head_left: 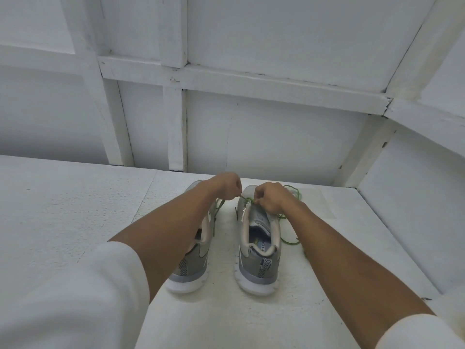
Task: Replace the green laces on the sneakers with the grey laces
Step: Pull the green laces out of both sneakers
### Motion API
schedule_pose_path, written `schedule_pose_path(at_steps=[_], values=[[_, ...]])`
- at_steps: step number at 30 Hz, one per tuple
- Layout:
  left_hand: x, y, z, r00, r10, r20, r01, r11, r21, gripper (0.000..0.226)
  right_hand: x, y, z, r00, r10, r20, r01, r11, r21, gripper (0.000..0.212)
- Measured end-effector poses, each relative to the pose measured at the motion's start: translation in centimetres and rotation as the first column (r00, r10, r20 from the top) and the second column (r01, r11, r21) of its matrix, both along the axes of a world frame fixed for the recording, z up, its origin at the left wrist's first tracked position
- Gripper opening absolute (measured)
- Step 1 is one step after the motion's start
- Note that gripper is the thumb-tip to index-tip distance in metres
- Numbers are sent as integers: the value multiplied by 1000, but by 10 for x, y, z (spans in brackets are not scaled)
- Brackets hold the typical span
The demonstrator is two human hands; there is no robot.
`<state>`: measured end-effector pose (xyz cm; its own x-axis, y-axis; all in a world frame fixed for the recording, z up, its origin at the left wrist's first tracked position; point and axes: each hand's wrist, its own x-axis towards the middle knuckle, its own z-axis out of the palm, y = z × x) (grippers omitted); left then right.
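Sleeves: we see white sleeves (75,298) at the bottom edge, with bare forearms reaching forward.
Sneakers: left sneaker (198,260) and right sneaker (259,248) stand side by side on the white surface (75,197), heels toward us.
Left hand (226,183): curled, pinching the green lace (247,198).
Right hand (270,199): curled over the right sneaker's tongue, pinching the same lace.
Green lace: we see it stretched between both hands, with loose loops trailing beside the right sneaker.
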<state>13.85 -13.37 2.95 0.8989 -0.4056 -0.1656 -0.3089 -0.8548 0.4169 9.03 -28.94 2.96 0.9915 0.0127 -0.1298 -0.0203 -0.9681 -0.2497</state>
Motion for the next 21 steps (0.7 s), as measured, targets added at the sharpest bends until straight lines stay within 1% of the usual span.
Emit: schedule_pose_path(at_steps=[2, 6, 8, 10, 12, 15, 18, 21], values=[[0, 3, 2, 999, 6, 45, -6, 1000, 9, 19, 0, 1, 0, 1000, -8, -7, 8, 1000, -10, 14], [-2, 5, 4, 997, 21, 74, -24, 999, 41, 26, 1, 5, -1, 999, -36, -6, 35, 998, -47, 16], [-3, 5, 5, 997, 38, 69, -40, 999, 22, 25, 0, 6, -2, 999, -37, -8, 36, 998, -54, 17], [-5, 3, 7, 997, 49, 56, -48, 998, -32, 22, 1, 6, -2, 999, -36, -10, 36, 998, -46, 17], [-7, -1, 7, 999, 51, -7, -52, 994, -98, 19, 1, 4, -1, 999, -37, -14, 37, 999, -24, 15], [-10, -9, -1, 982, 44, -182, -74, 984, -161, 27, 1, 1, 1, 999, -44, -25, 45, 998, 42, 10], [-13, -15, -7, 964, 87, -249, -134, 975, -176, 33, 0, -2, 3, 998, -41, -38, 44, 997, 71, 10], [-13, -15, -10, 937, 128, -325, -208, 951, -228, 27, 0, -3, 5, 998, -43, -42, 47, 995, 93, 7]])
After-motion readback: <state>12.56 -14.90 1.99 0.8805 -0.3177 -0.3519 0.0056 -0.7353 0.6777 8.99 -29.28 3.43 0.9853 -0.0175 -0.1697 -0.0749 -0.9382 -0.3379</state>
